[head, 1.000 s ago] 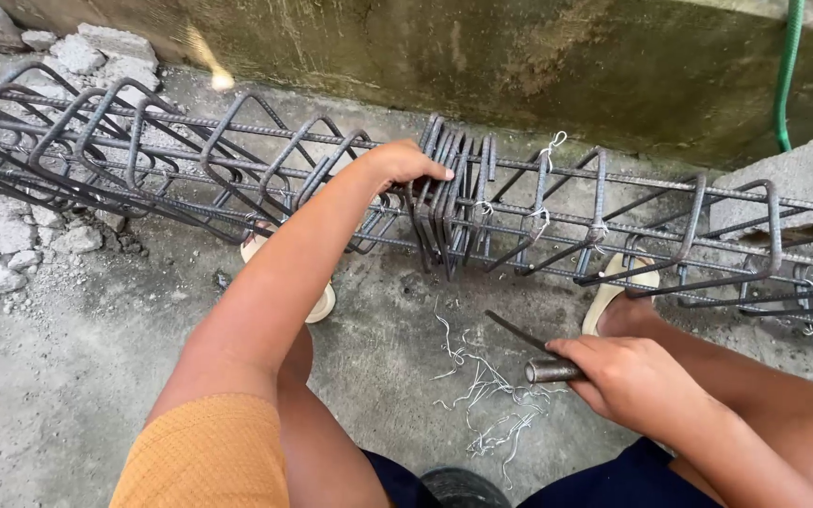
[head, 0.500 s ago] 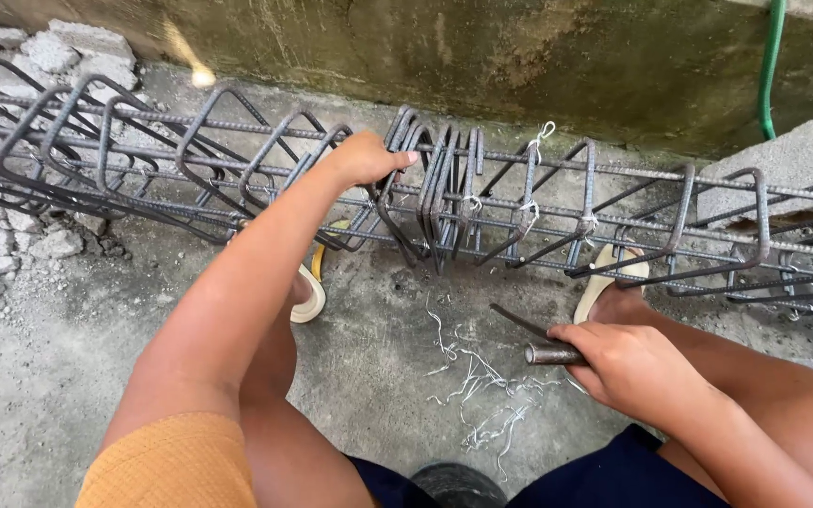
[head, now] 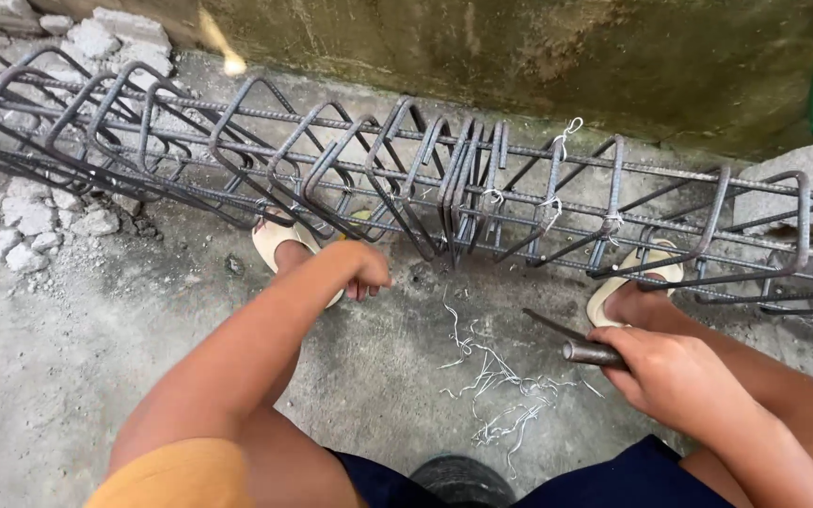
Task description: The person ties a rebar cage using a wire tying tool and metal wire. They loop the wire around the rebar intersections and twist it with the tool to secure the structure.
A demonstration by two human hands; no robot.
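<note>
The left hand (head: 361,270) is hanging loosely curled and empty just in front of the steel cage (head: 444,179), near its lower bars and above the concrete floor (head: 77,357). The right hand (head: 672,376) is closing around a short metal hook tool (head: 587,352), its thin tip pointing back toward the cage. A scatter of cut wire pieces (head: 496,395) is lying on the floor in front of the cage, between the two hands.

Several rings (head: 468,179) are bunching together at the cage's middle, untied, while the rings to their right are carrying wire ties (head: 549,202). The loose ones look likely to tip or slide if bumped, pinching fingers reaching between them. The sandalled feet (head: 628,287) are tucking under the cage's front edge, beside sharp wire ends, so a scratch or prick seems possible. The hook's tip could also catch a knee.
</note>
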